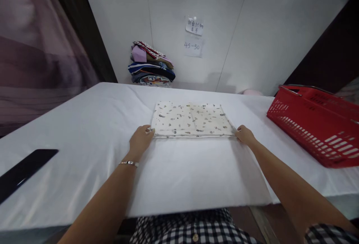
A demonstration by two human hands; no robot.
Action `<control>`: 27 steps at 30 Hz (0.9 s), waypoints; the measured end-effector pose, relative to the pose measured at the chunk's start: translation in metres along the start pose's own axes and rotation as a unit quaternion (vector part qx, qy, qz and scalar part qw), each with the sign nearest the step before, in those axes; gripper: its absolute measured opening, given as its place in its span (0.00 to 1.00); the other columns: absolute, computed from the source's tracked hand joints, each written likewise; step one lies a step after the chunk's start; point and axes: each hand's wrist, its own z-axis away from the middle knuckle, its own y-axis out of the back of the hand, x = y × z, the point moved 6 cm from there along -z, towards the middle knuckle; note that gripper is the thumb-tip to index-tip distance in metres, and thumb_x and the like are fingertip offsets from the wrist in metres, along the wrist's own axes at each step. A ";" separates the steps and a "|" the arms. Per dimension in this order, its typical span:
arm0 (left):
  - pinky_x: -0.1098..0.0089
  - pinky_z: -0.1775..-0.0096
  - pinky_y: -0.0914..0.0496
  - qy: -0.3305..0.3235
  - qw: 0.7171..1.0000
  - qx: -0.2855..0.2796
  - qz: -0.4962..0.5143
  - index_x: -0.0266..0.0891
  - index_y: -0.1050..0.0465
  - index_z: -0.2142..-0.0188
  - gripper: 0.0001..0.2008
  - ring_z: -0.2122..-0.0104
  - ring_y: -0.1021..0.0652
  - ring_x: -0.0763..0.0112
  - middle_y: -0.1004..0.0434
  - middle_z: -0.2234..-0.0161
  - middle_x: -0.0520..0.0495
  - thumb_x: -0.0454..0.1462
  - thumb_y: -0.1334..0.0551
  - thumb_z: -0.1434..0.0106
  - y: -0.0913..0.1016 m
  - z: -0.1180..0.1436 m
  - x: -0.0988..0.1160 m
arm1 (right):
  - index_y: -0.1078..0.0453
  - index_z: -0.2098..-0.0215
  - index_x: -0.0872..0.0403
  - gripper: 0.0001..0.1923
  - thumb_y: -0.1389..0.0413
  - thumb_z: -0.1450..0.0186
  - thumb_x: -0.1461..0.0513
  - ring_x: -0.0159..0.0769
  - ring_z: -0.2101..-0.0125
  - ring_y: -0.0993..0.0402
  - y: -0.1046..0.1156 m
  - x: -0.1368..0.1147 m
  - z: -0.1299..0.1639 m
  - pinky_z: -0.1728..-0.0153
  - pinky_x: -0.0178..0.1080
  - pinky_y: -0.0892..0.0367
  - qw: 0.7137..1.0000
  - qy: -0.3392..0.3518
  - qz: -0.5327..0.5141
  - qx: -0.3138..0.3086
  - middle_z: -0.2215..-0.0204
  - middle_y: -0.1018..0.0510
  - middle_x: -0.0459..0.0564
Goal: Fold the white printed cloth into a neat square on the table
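A folded cream cloth [193, 119] with small grey and brown prints lies flat on the white-covered table [196, 173]. Its near edge shows several layers. My left hand [142, 138] pinches the cloth's near left corner between thumb and fingers. At the opposite end, my right hand [244, 135] grips the near right corner in the same way. Both arms reach forward from the table's front edge, and a silver bracelet [129, 163] circles my left wrist.
A red plastic basket [314, 124] stands at the right. Folded fabrics [151, 64] are stacked against the back wall, left of two paper notes [193, 36]. A flat black object [26, 169] lies at the left edge, and a pinkish curtain [42, 42] hangs beyond.
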 end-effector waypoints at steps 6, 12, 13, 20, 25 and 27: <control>0.61 0.51 0.38 -0.233 0.966 0.109 -0.029 0.40 0.27 0.58 0.12 0.54 0.30 0.61 0.26 0.57 0.44 0.38 0.46 0.37 0.001 0.018 0.044 | 0.31 0.60 0.54 0.11 0.52 0.38 0.62 0.44 0.56 0.32 0.007 -0.039 0.038 0.56 0.44 0.37 0.932 0.316 0.114 0.135 0.57 0.27 0.55; 0.60 0.52 0.39 -0.428 0.903 -0.018 -0.025 0.43 0.28 0.57 0.10 0.55 0.30 0.63 0.26 0.57 0.47 0.40 0.44 0.36 -0.046 0.052 0.119 | 0.28 0.60 0.52 0.12 0.52 0.34 0.61 0.42 0.57 0.32 -0.035 -0.106 0.095 0.56 0.46 0.37 0.811 0.581 0.039 0.053 0.60 0.24 0.54; 0.60 0.52 0.39 -0.433 0.900 -0.031 -0.022 0.43 0.29 0.56 0.11 0.55 0.30 0.64 0.26 0.57 0.47 0.40 0.43 0.37 -0.053 0.053 0.127 | 0.28 0.58 0.52 0.12 0.52 0.34 0.62 0.42 0.57 0.32 -0.042 -0.115 0.099 0.56 0.46 0.37 0.801 0.595 0.042 0.043 0.59 0.24 0.54; 0.62 0.56 0.37 -0.397 0.917 -0.038 0.001 0.42 0.28 0.58 0.09 0.58 0.30 0.65 0.27 0.59 0.47 0.40 0.42 0.37 -0.081 0.043 0.145 | 0.27 0.59 0.53 0.10 0.49 0.35 0.62 0.42 0.58 0.32 -0.071 -0.139 0.095 0.58 0.44 0.37 0.796 0.601 0.059 0.051 0.60 0.24 0.53; 0.63 0.58 0.37 -0.393 0.919 -0.039 0.012 0.41 0.26 0.61 0.09 0.60 0.30 0.66 0.26 0.62 0.48 0.39 0.44 0.35 -0.086 0.040 0.145 | 0.26 0.61 0.54 0.11 0.52 0.33 0.63 0.40 0.61 0.33 -0.073 -0.133 0.097 0.60 0.42 0.36 0.806 0.586 0.021 0.079 0.63 0.24 0.54; 0.64 0.59 0.37 -0.401 0.915 -0.038 0.013 0.41 0.26 0.62 0.10 0.61 0.30 0.66 0.26 0.63 0.48 0.39 0.45 0.35 -0.087 0.040 0.145 | 0.27 0.61 0.54 0.11 0.52 0.33 0.63 0.40 0.62 0.33 -0.072 -0.132 0.098 0.60 0.42 0.36 0.807 0.585 0.012 0.080 0.64 0.24 0.54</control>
